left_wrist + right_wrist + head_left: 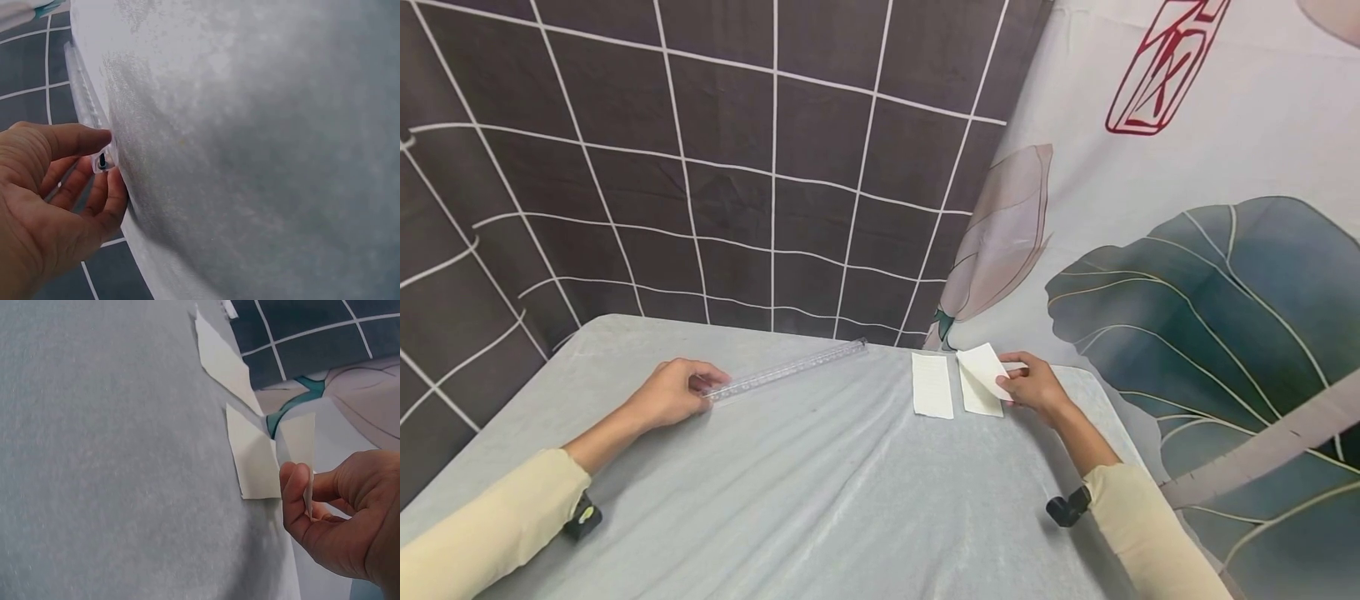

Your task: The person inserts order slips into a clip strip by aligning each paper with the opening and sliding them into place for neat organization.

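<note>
My left hand [672,393] is at the left of the table, its thumb and fingers gripping the near end of a clear plastic ruler [790,371]. The ruler slants away toward the back middle. In the left wrist view, the thumb presses the ruler [85,94] near its end, where a small dark spot shows. My right hand [1036,387] pinches a cream paper slip [981,365] by its edge, raised and tilted. Beneath it, partly covered, lies a second paper slip [255,465] on the cloth. Left of these, another paper slip [932,387] lies flat.
A pale grey cloth [820,492] with creases covers the table. Behind it hangs a dark curtain [722,192] with white grid lines. On the right, a white curtain [1075,167] printed with large leaves hangs close to the table's edge.
</note>
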`<state>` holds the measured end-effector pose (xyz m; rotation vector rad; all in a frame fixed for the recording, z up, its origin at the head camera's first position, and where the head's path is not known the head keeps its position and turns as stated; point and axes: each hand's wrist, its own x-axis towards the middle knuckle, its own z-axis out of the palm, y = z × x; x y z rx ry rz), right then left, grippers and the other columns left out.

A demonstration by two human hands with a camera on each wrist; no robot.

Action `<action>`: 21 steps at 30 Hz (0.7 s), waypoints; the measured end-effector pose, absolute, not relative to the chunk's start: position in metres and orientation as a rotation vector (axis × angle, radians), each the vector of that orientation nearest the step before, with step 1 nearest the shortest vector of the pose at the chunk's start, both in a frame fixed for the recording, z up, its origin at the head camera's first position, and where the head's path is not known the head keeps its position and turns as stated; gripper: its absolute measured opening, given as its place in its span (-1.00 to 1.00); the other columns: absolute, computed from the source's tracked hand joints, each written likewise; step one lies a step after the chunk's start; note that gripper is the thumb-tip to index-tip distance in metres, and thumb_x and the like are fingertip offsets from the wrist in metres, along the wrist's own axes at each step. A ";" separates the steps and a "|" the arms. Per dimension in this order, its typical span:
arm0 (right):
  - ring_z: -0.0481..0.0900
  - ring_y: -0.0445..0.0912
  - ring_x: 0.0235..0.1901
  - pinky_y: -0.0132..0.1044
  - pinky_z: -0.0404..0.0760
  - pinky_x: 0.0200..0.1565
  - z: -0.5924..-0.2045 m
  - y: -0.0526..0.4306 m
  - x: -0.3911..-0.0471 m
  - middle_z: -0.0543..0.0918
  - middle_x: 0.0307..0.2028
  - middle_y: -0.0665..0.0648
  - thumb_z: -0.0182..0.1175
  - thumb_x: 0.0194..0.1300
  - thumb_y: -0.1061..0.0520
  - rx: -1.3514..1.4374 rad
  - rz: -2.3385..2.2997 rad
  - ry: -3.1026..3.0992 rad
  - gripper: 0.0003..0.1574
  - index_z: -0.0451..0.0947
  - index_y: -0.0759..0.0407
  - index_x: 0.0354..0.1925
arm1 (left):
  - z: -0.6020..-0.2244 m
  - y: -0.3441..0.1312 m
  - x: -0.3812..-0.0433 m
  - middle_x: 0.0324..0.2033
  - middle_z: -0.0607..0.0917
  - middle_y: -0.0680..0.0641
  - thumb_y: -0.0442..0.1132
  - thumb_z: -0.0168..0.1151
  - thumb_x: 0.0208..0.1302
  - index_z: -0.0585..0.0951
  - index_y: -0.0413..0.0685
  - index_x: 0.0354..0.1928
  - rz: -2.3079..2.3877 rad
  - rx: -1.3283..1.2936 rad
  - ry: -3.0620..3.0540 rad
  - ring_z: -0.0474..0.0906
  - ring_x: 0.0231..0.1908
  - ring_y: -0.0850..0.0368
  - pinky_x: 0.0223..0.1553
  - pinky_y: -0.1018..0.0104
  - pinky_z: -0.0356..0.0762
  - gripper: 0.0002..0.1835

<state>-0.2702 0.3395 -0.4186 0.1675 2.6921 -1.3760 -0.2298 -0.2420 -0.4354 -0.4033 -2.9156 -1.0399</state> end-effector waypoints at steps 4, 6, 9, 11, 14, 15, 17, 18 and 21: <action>0.63 -0.07 -0.16 -0.25 0.75 -0.21 -0.419 0.334 -0.272 0.56 0.07 0.39 0.21 0.45 0.25 0.178 -1.405 2.676 -0.32 0.31 0.32 0.45 | -0.435 -0.241 -0.230 -0.14 0.83 -0.19 -0.48 0.30 -0.13 0.79 -0.13 -0.05 -1.025 -0.404 -2.911 0.77 -0.10 -0.12 -0.11 0.10 0.66 -0.52; 0.62 -0.04 -0.13 -0.23 0.75 -0.21 -0.419 0.332 -0.272 0.54 0.09 0.40 0.21 0.45 0.24 0.185 -1.415 2.672 -0.33 0.32 0.31 0.45 | -0.435 -0.241 -0.230 -0.15 0.83 -0.19 -0.48 0.29 -0.13 0.79 -0.13 -0.05 -1.018 -0.402 -2.911 0.77 -0.11 -0.13 -0.12 0.10 0.67 -0.52; 0.62 -0.03 -0.13 -0.21 0.74 -0.22 -0.419 0.328 -0.271 0.54 0.09 0.41 0.20 0.45 0.23 0.166 -1.398 2.680 -0.33 0.32 0.31 0.45 | -0.435 -0.240 -0.229 -0.15 0.82 -0.19 -0.48 0.29 -0.14 0.79 -0.13 -0.06 -1.003 -0.410 -2.914 0.77 -0.11 -0.13 -0.14 0.13 0.66 -0.53; 0.63 -0.04 -0.16 -0.22 0.73 -0.23 -0.419 0.326 -0.270 0.55 0.07 0.39 0.21 0.45 0.23 0.153 -1.381 2.686 -0.34 0.33 0.30 0.44 | -0.434 -0.240 -0.230 -0.16 0.82 -0.18 -0.48 0.29 -0.14 0.79 -0.12 -0.07 -0.991 -0.409 -2.917 0.77 -0.12 -0.11 -0.15 0.16 0.65 -0.53; 0.62 -0.06 -0.22 -0.23 0.72 -0.24 -0.419 0.323 -0.269 0.56 0.02 0.37 0.22 0.44 0.23 0.135 -1.373 2.691 -0.34 0.34 0.31 0.43 | -0.434 -0.239 -0.230 -0.20 0.83 -0.15 -0.48 0.31 -0.15 0.79 -0.12 -0.08 -0.976 -0.415 -2.916 0.76 -0.15 -0.06 -0.17 0.20 0.62 -0.54; 0.61 -0.07 -0.22 -0.23 0.72 -0.24 -0.419 0.322 -0.269 0.55 0.01 0.35 0.22 0.44 0.23 0.132 -1.374 2.689 -0.35 0.35 0.31 0.42 | -0.433 -0.239 -0.230 -0.21 0.83 -0.14 -0.48 0.31 -0.15 0.79 -0.12 -0.08 -0.975 -0.418 -2.915 0.76 -0.16 -0.04 -0.18 0.21 0.61 -0.54; 0.60 -0.06 -0.22 -0.22 0.72 -0.24 -0.419 0.319 -0.269 0.54 0.01 0.34 0.22 0.43 0.23 0.129 -1.391 2.680 -0.36 0.36 0.31 0.41 | -0.432 -0.238 -0.230 -0.25 0.82 -0.11 -0.48 0.31 -0.16 0.80 -0.13 -0.09 -0.973 -0.425 -2.912 0.74 -0.19 0.01 -0.20 0.22 0.58 -0.54; 0.59 -0.06 -0.21 -0.21 0.73 -0.23 -0.419 0.317 -0.270 0.53 0.01 0.33 0.23 0.43 0.23 0.135 -1.401 2.676 -0.36 0.38 0.30 0.41 | -0.432 -0.238 -0.230 -0.27 0.82 -0.09 -0.49 0.30 -0.17 0.80 -0.12 -0.09 -0.972 -0.425 -2.912 0.72 -0.21 0.03 -0.20 0.23 0.57 -0.53; 0.56 -0.06 -0.18 -0.20 0.73 -0.22 -0.420 0.314 -0.271 0.51 0.01 0.31 0.23 0.44 0.23 0.130 -1.407 2.671 -0.37 0.37 0.30 0.41 | -0.431 -0.236 -0.230 -0.30 0.81 -0.07 -0.49 0.30 -0.18 0.79 -0.12 -0.11 -0.980 -0.435 -2.914 0.70 -0.23 0.07 -0.21 0.23 0.55 -0.53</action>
